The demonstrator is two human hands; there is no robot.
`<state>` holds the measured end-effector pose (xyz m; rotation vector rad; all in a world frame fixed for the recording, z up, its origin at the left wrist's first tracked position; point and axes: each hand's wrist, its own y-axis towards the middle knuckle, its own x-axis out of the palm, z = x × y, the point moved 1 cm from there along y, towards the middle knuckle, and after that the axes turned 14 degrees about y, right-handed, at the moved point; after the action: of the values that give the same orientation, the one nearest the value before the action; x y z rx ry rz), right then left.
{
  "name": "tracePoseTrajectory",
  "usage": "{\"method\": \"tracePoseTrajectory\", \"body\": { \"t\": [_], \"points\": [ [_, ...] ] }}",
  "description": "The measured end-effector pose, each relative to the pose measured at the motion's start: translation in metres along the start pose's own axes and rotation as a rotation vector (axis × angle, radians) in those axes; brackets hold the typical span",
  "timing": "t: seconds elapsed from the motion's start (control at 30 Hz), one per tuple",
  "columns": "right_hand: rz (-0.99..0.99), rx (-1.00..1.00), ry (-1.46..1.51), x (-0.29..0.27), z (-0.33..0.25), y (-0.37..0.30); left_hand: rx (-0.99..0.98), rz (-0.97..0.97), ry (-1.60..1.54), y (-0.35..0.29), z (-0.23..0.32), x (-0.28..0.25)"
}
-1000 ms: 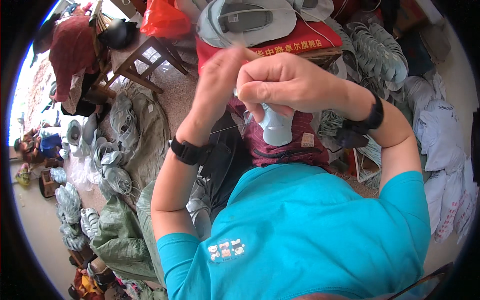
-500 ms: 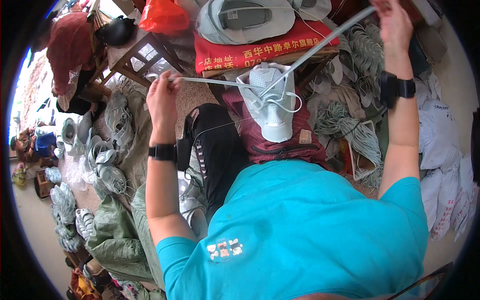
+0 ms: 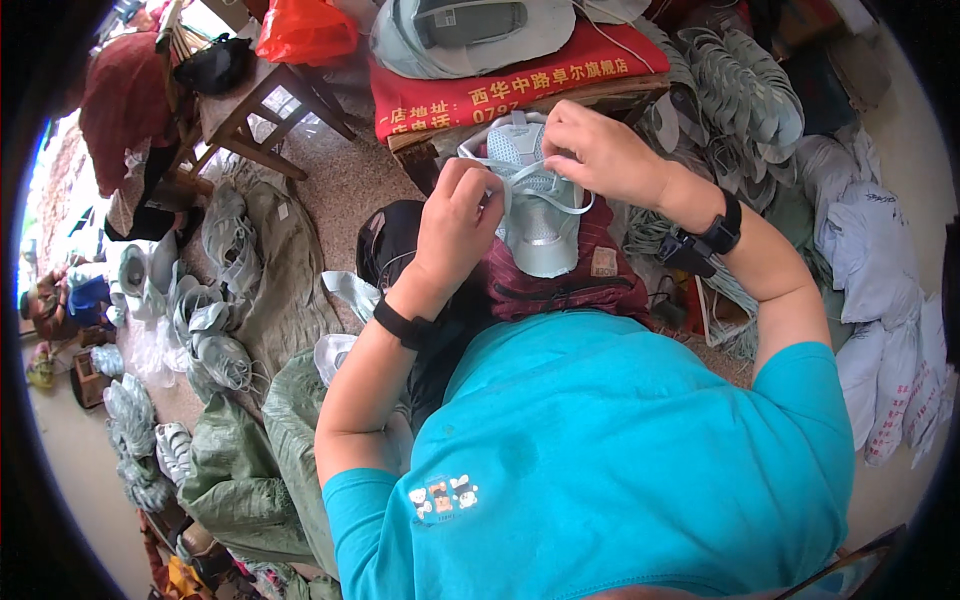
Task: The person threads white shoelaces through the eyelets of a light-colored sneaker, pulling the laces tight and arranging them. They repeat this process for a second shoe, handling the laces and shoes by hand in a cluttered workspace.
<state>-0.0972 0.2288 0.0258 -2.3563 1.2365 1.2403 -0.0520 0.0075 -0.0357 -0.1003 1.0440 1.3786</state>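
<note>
A pale grey-white sneaker [image 3: 543, 250] rests on a dark red cloth [image 3: 610, 285] over my lap, toe toward me. A light flat shoelace [image 3: 575, 209] crosses its tongue, with a loop hanging over the right side. Left of the shoe's opening, my left hand [image 3: 458, 222] is closed with its fingertips pinched at the lace. My right hand [image 3: 608, 155] comes in from the right, thumb and fingers pinched on the lace above the tongue. The fingers hide part of the lace ends.
Ahead stands a low bench draped with a red printed cloth [image 3: 600, 62], bearing a large grey shoe piece [image 3: 555, 35]. A wooden stool [image 3: 235, 125] is at far left. Several shoes [image 3: 228, 240], a green sack [image 3: 230, 450] and white sacks [image 3: 880, 250] flank me.
Both hands have come down and inward from wide apart, where they held the lace ends stretched out. They are now close together over the shoe. The view has shifted slightly.
</note>
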Motion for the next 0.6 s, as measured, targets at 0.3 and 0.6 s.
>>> {"method": "tracePoseTrajectory", "body": {
  "t": [0.3, 0.6],
  "points": [
    [0.132, 0.346, 0.835, -0.012, 0.010, -0.011, -0.261, -0.051, -0.036, -0.015, 0.005, 0.022],
    [0.205, 0.063, 0.086, -0.016, -0.023, -0.023, -0.302, 0.156, -0.012, 0.007, -0.001, -0.002]
  ]
}}
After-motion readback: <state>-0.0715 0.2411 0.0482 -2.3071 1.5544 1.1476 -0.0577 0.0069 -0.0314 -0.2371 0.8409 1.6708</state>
